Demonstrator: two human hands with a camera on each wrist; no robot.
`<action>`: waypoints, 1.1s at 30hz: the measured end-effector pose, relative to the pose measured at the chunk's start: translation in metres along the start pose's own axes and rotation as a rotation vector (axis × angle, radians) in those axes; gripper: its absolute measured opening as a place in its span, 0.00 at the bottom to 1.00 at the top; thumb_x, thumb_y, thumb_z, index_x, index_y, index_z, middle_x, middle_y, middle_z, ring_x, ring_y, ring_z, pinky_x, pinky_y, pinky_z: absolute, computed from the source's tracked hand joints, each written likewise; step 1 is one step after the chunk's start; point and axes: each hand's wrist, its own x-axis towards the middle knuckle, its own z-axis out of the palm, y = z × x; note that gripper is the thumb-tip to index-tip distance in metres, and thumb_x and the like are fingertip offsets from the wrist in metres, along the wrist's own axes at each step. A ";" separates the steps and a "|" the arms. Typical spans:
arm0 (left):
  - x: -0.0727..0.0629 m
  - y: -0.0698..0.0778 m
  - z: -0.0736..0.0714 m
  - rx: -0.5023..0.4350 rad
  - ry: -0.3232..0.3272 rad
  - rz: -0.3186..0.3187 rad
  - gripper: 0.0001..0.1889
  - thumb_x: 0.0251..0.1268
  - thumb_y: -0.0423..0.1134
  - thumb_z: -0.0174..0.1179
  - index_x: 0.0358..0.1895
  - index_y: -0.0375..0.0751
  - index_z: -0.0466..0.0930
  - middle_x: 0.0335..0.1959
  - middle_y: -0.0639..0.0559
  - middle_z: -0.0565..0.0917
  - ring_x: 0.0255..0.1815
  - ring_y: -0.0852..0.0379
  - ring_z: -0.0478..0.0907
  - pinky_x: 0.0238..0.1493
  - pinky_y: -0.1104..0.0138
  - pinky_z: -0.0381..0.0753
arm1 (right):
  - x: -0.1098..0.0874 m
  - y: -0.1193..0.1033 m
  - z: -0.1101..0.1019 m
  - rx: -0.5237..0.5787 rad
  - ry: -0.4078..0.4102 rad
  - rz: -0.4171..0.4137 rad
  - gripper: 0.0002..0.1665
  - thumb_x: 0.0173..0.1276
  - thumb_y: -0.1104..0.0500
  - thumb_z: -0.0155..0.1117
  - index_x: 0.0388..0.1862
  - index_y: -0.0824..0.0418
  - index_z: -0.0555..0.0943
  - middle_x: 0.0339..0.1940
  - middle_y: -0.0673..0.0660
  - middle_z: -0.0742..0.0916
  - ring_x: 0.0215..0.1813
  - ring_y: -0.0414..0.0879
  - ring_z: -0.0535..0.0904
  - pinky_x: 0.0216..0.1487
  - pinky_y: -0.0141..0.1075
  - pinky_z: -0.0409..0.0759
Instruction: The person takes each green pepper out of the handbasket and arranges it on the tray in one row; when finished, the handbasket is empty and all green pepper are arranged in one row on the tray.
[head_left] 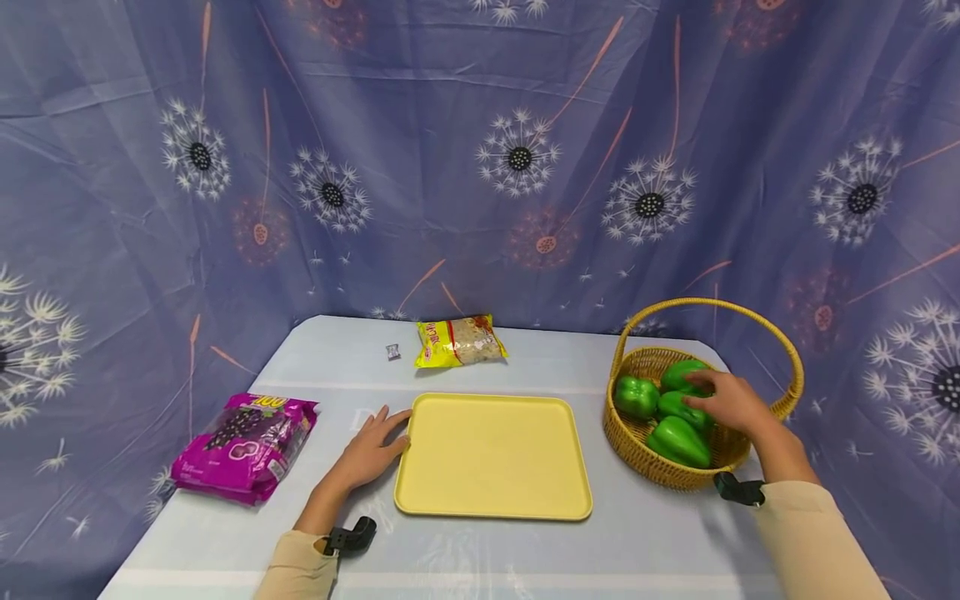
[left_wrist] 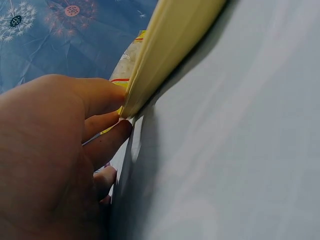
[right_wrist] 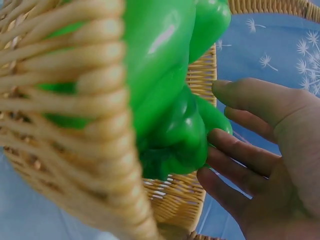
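My left hand (head_left: 372,450) lies on the table at the left edge of a yellow tray (head_left: 491,458), its fingers loosely bent. In the left wrist view, the thumb and fingertips are right at the tray's rim (left_wrist: 137,95). Over a wicker basket (head_left: 633,462) at the right, my right hand (head_left: 735,404) reaches in past the handle. Several shiny green bell peppers (head_left: 678,442) fill the basket. Seen from the right wrist, the fingers are spread and relaxed, with fingertips close beside one bell pepper (right_wrist: 182,145) and nothing gripped.
A purple bag with grape pictures (head_left: 243,450) lies at the table's left. Behind the tray are a yellow snack packet (head_left: 461,342) and a small wrapped piece (head_left: 393,352). The basket's tall arched handle (head_left: 701,302) rises by the right forearm. A dandelion-print curtain (head_left: 450,167) surrounds the table.
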 end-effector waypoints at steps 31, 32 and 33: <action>-0.003 0.001 0.001 -0.008 0.025 -0.003 0.26 0.71 0.50 0.54 0.70 0.53 0.67 0.73 0.33 0.54 0.71 0.26 0.45 0.62 0.31 0.47 | -0.012 0.006 0.006 -0.073 -0.065 0.091 0.40 0.57 0.56 0.71 0.62 0.76 0.67 0.54 0.80 0.73 0.52 0.75 0.70 0.42 0.59 0.74; -0.003 0.002 0.000 -0.015 0.023 -0.009 0.26 0.71 0.50 0.54 0.71 0.53 0.67 0.74 0.33 0.54 0.72 0.27 0.44 0.63 0.31 0.46 | -0.013 0.005 0.006 -0.065 -0.052 0.095 0.41 0.58 0.55 0.71 0.62 0.77 0.67 0.54 0.81 0.73 0.51 0.74 0.70 0.41 0.59 0.74; -0.003 0.002 -0.001 -0.016 0.024 -0.012 0.26 0.71 0.50 0.54 0.70 0.53 0.67 0.74 0.33 0.54 0.72 0.27 0.44 0.63 0.31 0.46 | -0.013 0.003 0.005 -0.054 -0.039 0.102 0.41 0.59 0.54 0.70 0.62 0.78 0.66 0.54 0.81 0.73 0.51 0.74 0.70 0.41 0.58 0.74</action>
